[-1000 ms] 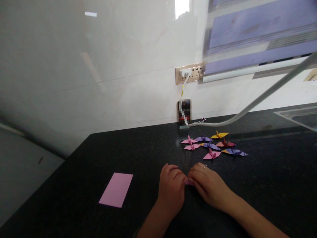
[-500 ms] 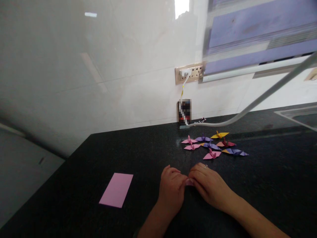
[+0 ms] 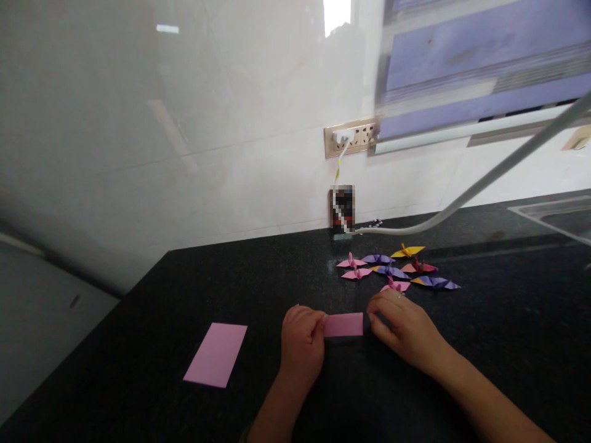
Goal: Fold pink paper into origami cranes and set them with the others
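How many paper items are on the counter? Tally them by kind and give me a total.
Paper cranes: 8
Flat pink sheet: 1
Folded pink strip: 1
Total: 10

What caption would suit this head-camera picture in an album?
Two hands, left and right, hold a folded pink paper strip over a black counter, paper cranes behind.

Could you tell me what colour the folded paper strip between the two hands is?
Pink. The paper strip shows plainly in the head view.
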Available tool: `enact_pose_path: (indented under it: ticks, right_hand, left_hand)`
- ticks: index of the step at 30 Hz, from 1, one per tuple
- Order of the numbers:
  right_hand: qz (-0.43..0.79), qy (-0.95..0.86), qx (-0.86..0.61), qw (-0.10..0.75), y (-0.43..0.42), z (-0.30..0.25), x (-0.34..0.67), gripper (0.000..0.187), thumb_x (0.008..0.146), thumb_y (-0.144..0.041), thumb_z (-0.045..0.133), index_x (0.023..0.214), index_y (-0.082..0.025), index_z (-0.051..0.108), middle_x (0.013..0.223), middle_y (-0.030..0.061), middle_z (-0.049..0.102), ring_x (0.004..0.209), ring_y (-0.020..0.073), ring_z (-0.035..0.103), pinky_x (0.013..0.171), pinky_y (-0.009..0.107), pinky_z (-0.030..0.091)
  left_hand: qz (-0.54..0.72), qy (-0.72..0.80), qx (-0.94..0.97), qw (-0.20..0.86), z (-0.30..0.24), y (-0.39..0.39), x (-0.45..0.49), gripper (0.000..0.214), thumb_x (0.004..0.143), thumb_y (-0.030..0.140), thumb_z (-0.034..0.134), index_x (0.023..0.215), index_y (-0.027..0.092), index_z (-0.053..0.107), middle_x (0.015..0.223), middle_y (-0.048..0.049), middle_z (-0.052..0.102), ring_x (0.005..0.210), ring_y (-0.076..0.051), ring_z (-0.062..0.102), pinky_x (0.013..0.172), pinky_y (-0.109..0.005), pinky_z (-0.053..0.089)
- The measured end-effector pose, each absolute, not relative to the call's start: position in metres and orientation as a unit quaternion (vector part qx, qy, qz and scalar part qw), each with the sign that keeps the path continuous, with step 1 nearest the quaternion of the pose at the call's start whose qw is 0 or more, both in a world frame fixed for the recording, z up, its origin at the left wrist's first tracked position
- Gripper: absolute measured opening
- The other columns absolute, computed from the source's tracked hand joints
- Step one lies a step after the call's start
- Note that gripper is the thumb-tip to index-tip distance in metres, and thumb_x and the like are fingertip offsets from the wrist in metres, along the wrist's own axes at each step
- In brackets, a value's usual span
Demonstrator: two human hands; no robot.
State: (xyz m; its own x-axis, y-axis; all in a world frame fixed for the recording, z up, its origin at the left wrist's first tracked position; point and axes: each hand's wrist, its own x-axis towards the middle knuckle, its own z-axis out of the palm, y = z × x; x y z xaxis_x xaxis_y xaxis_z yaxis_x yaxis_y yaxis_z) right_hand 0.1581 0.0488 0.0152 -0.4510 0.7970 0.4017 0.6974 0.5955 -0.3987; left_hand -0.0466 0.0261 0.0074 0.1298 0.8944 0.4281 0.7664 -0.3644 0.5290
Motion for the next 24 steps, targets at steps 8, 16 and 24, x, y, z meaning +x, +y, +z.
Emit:
enact_pose_path:
  ticks: [8,16,24]
  right_hand:
    - [0.129,-0.889,-0.365,0.246,0.033,0.016,0.139,0.014,0.080,-0.021,0.044,0.083,-0.019,0.058,0.077,0.0044,0.057,0.075,0.0159,0.050,0.067,0.028,0.039]
    - [0.146,-0.856,-0.416,0.272,0.041,0.013,0.148,0.019,0.081,-0.018,0.040,0.075,-0.017,0.058,0.069,0.0036,0.056,0.068,0.0145,0.051,0.063,0.026,0.038]
    - [0.310,-0.746,-0.454,0.377,0.028,0.004,0.127,0.024,0.082,-0.026,0.039,0.070,-0.017,0.057,0.063,0.0006,0.054,0.058,0.0110,0.051,0.055,0.022,0.039]
  left_hand:
    - [0.324,0.458,0.819,0.122,0.004,0.021,-0.031,0.020,0.078,0.017,0.040,0.070,0.016,0.059,0.066,-0.0043,0.059,0.072,-0.017,0.049,0.075,-0.035,0.036]
    - [0.415,0.534,0.713,0.187,0.005,0.025,-0.042,0.020,0.078,0.024,0.044,0.068,0.016,0.060,0.068,-0.0044,0.058,0.071,-0.016,0.051,0.073,-0.032,0.038]
    - [0.465,0.478,0.503,0.550,-0.004,0.023,-0.030,0.024,0.070,0.032,0.055,0.081,0.011,0.060,0.066,-0.0022,0.058,0.060,-0.012,0.052,0.055,-0.022,0.039]
